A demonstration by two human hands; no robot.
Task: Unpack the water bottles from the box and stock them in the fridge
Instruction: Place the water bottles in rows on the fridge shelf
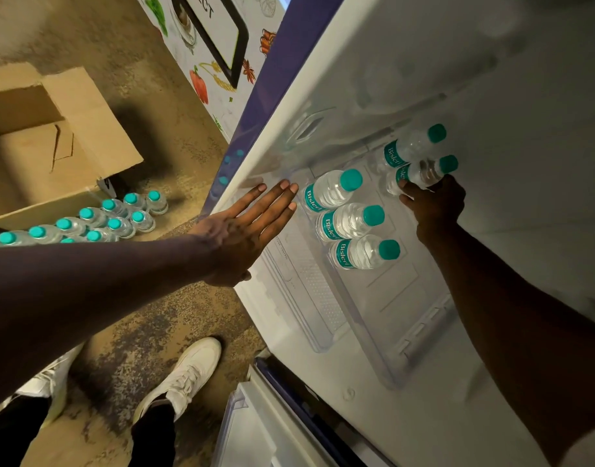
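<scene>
Right hand (436, 205) curls round a bottle (424, 173) at 2 o'clock on the fridge shelf (407, 298). Left hand (245, 230) flat, fingers straight, empty. Risk: seating it could tip the neighbour bottle (412, 148) at 12 o'clock.

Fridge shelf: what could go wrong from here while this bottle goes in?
1. The right hand grips a Bisleri bottle tight against the neighbouring bottle; a nudge could topple that one.
2. The open left hand sits close to the row of three bottles; a careless sweep might knock them over.
3. The bottles on the floor stand to the side of the white shoe; a step that way may kick them.
</scene>
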